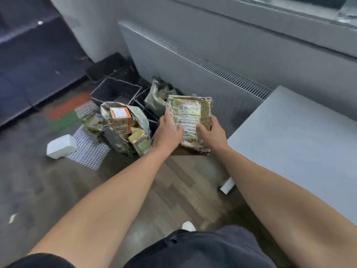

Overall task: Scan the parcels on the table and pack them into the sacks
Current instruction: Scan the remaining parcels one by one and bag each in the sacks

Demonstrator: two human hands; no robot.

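The left hand (170,130) grips the near left edge of a taped cardboard parcel (190,113), with its fingers curled up that side. The right hand (210,132) grips the near right corner, with its fingers lying over the printed label. Between them the parcel hangs in the middle of the frame, label up and tilted slightly. It is clear of the grey desk (289,144) at the right and above the floor.

Just left of the parcel stands a sack (142,118), open and crammed. An orange-topped box (119,115) and other brown parcels rise above its rim. A second sack (154,97) stands just behind the parcel's far left corner, against the radiator (193,74), and its mouth is partly hidden. Dark wire baskets (116,89) sit further up and left. A white box (61,146) lies on the floor at mid-left.

No scanner is in view, so whether this parcel has been scanned cannot be told. The step looks like packing. The near sack seems to have little room, so the far one is probably the better target. It would help to keep both hands on, turn the parcel on edge, feed the narrow side into the mouth and lower it rather than drop it. The full sack could tip if knocked.
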